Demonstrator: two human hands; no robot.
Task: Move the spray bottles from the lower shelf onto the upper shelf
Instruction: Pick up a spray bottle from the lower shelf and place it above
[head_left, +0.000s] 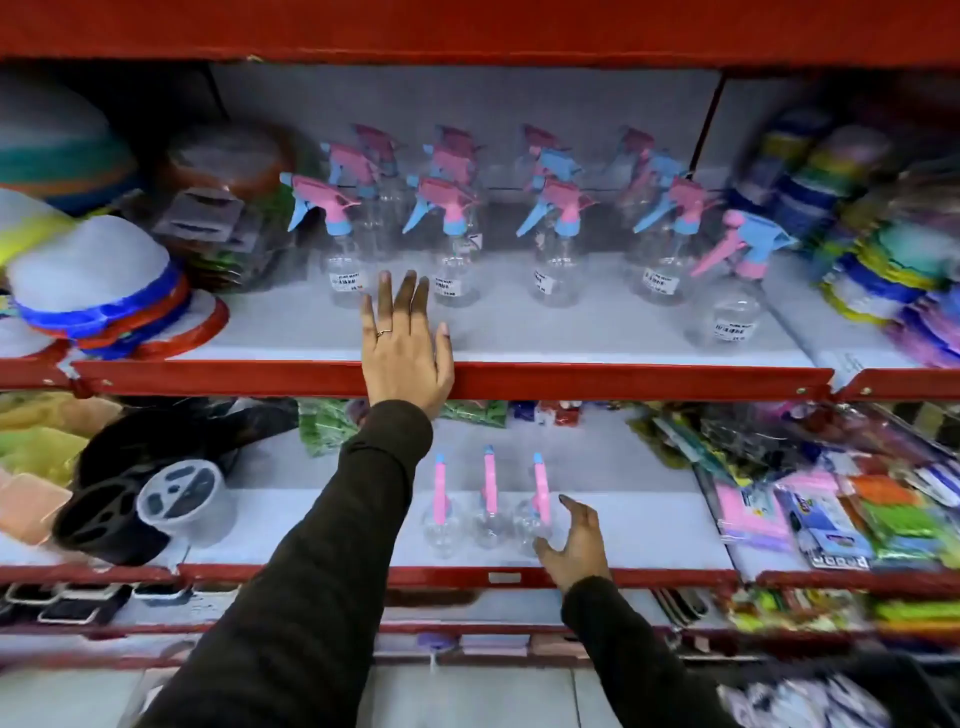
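Three clear spray bottles with pink and blue heads (489, 501) stand in a row on the lower shelf (649, 525). My right hand (574, 540) is open beside the rightmost of them (537, 506), fingers curled around it without a firm grip. On the upper shelf (571, 332) several spray bottles (452, 239) stand in rows, and one bottle (740, 280) stands apart at the right. My left hand (405, 343) lies flat and empty on the upper shelf's front, just in front of the leftmost bottles.
Stacked plastic bowls and lids (93, 291) crowd the upper shelf's left, colourful stacked ware (872, 244) its right. On the lower shelf a black and clear container (156, 504) lies at left, packaged goods (841, 499) at right. Red shelf lips (623, 379) edge each level.
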